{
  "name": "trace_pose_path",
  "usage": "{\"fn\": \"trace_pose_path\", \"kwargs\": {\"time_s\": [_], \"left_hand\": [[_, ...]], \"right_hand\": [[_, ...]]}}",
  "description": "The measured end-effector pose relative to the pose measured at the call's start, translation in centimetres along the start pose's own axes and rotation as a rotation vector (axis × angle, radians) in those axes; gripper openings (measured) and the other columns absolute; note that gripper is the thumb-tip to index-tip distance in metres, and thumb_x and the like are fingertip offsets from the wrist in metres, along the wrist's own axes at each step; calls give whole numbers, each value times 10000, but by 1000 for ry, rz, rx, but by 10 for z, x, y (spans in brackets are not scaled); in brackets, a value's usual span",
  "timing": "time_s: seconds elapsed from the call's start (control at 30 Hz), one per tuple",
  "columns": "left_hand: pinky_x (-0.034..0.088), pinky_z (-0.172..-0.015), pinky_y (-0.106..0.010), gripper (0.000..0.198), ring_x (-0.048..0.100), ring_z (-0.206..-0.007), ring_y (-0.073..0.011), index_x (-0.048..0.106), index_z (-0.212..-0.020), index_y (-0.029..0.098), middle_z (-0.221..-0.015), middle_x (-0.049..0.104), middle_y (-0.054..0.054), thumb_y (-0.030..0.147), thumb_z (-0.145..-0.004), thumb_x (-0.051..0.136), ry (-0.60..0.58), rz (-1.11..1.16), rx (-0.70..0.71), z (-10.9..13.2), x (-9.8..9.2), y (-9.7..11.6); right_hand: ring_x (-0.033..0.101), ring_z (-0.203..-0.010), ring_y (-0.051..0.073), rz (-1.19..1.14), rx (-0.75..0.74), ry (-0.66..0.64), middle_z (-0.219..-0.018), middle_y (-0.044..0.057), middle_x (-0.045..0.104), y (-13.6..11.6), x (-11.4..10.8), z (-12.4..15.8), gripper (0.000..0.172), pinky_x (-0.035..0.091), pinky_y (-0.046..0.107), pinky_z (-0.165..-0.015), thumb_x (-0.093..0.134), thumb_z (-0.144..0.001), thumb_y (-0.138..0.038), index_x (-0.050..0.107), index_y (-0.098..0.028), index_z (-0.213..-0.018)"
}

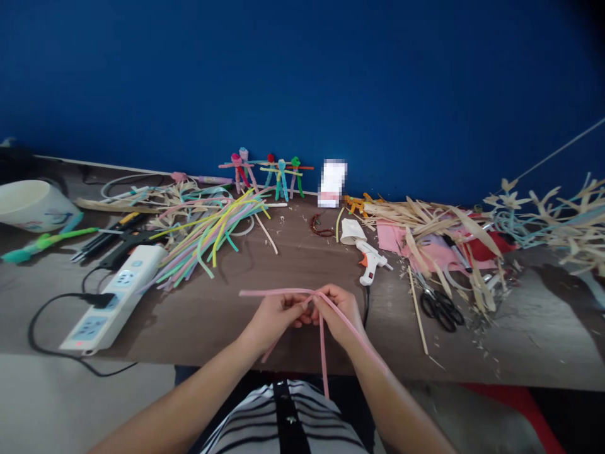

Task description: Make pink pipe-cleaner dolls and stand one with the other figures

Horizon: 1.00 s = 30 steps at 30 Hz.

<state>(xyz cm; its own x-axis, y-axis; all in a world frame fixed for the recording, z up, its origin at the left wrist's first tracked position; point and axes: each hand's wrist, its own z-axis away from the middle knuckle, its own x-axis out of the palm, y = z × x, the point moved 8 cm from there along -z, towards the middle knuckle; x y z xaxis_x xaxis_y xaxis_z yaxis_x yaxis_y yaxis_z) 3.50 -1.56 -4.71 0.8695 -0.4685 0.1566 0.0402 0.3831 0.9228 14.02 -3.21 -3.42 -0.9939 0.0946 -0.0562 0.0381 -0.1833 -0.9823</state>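
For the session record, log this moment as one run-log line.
left hand: pinching pink pipe cleaner | right hand: pinching same pipe cleaner at its crossing | nearest: white hot glue gun

Bare left forearm and bare right forearm rise from the bottom of frame, angled inward and converging at centre. Left hand and right hand sit close together, backs up, wrists slightly bent. Fingers on both hands curled into a pinch, tips almost meeting at midline.
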Motion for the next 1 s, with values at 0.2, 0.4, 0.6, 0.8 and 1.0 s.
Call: {"fn": "trace_pose_path", "kwargs": {"time_s": [0.2, 0.4, 0.6, 0.8, 1.0], "left_hand": [[411, -493, -196, 143, 551, -493, -97, 597, -668, 109, -552, 597, -16, 249, -641, 597, 54, 83, -17, 1, -2, -5], [435, -625, -240, 344, 598, -720, -161, 606, -893, 136, -814, 649, -88, 392, -665, 590, -100, 199, -111, 4, -3, 1], [380, -786, -310, 642, 543, -868, -218, 572, -982, 124, -887, 621, -117, 650, -653, 408, -336, 69, 73, 14, -1, 33], [384, -673, -253, 397, 496, -751, -156, 522, -947, 145, -810, 554, -27, 392, -647, 603, -208, -329, 278, 19, 7, 52], [356, -609, -243, 131, 466, -658, -136, 533, -833, 158, -723, 524, -15, 202, -760, 433, 82, -744, 533, 26, -6, 76]], "right_hand": [[506, -406, 86, 11, -51, 2, -463, -26, 523, -4, 2, 2, 170, 450, 194, -415, 534, -727, -314, 562, -149, -698], [584, -610, 133, 172, -356, 57, -699, 32, 619, -31, -10, 6, 130, 473, 239, -566, 528, -746, -241, 621, -178, -812], [563, -708, 138, 344, -687, 32, -777, 41, 595, -65, -13, 16, 174, 450, 250, -625, 531, -758, -192, 627, -208, -903], [534, -777, 145, 559, -852, 4, -856, 41, 574, -89, -2, 23, 301, 438, 265, -666, 531, -759, -148, 581, -261, -1034], [480, -981, 188, 542, -704, 49, -1040, 77, 531, -96, -19, 13, 389, 397, 346, -847, 531, -744, -152, 506, -227, -1125]]}}
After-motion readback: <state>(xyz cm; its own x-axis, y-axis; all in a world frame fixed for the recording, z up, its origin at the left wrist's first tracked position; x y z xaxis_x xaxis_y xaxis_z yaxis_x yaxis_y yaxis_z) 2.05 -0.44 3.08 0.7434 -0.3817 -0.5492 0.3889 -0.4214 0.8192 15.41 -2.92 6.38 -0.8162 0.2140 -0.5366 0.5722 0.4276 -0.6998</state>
